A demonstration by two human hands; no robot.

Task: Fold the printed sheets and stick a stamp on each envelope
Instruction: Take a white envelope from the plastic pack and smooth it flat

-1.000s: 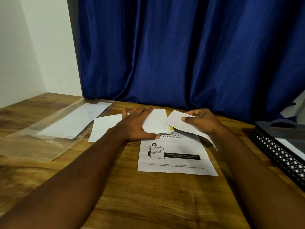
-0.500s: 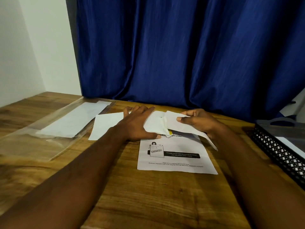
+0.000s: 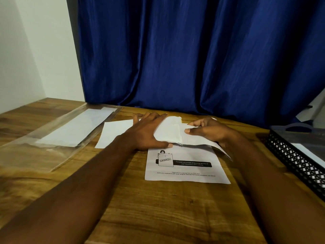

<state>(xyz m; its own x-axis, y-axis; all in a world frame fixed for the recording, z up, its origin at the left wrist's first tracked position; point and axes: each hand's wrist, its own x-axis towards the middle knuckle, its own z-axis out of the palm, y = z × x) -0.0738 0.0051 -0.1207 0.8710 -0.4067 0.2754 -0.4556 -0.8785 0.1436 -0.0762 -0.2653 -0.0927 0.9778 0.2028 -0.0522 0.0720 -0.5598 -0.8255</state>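
Note:
A printed sheet [image 3: 186, 166] with a "confidential" drawing lies flat on the wooden table [image 3: 158, 208]. At its far end lies a white envelope [image 3: 169, 131], and my left hand [image 3: 147, 132] presses flat on the envelope's left part, fingers spread. My right hand [image 3: 209, 131] pinches a white folded sheet [image 3: 198, 140] and holds it against the envelope's right end, the sheet's lower edge lifted off the table. Another white envelope [image 3: 116, 132] lies partly under my left hand.
A clear plastic sleeve [image 3: 52, 138] with white envelopes inside lies at the left. A black mesh tray [image 3: 299, 155] holding paper stands at the right edge. A blue curtain [image 3: 193, 59] hangs behind the table.
My right hand has carried the folded sheet leftward, up to and over the envelope's right end. My left hand stays pressed on the envelope.

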